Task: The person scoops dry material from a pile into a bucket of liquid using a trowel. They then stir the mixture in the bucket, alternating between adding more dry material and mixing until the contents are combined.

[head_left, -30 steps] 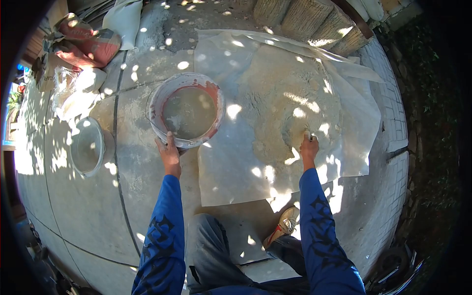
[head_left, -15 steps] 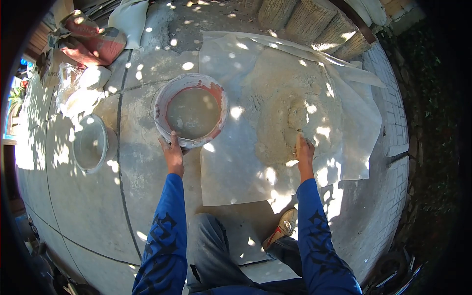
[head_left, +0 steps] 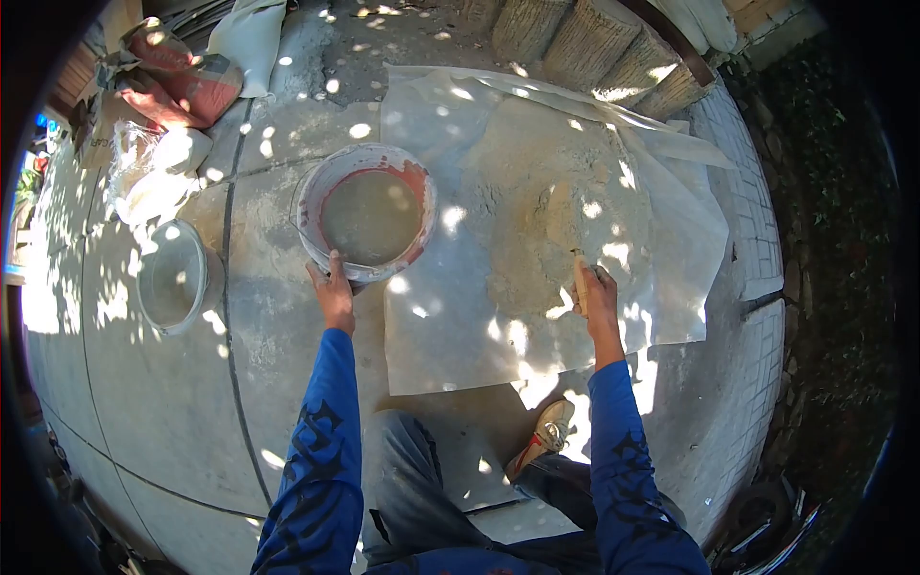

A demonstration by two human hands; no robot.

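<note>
Head view: wooden-handled trowel aimed away from the person, over the grey mix

Right hand wraps the wooden handle of a trowel, fingers curled firmly, thumb side toward the mix. Handle's long axis runs nearly straight away from the body, leaning slightly left at its far end. Dark shank shows at the handle's front; beyond it the blade is hard to tell from the mix, same colour. Tool sits at the mix's near side, handle end toward the person.

Left hand at the near rim of a bucket, thumb over the lip; remaining fingers partly hidden outside the wall, so how firmly they grip cannot be told. Bucket mouth faces up, greyish contents within, red staining round the inner wall.

Edges: plastic sheet lies beneath the mix, near edge just ahead of the shoe, far edge folded beside the trunk-like posts. Bucket overlaps the sheet's left edge in view; whether its base rests there cannot be told.

Room: a strip of sheet separates bucket and mix; more sheet extends on the near side, between mix and shoe. Concrete floor spreads leftward, with a second bucket well apart from the first. Brick-patterned edging bounds the right side, past the sheet.
</note>
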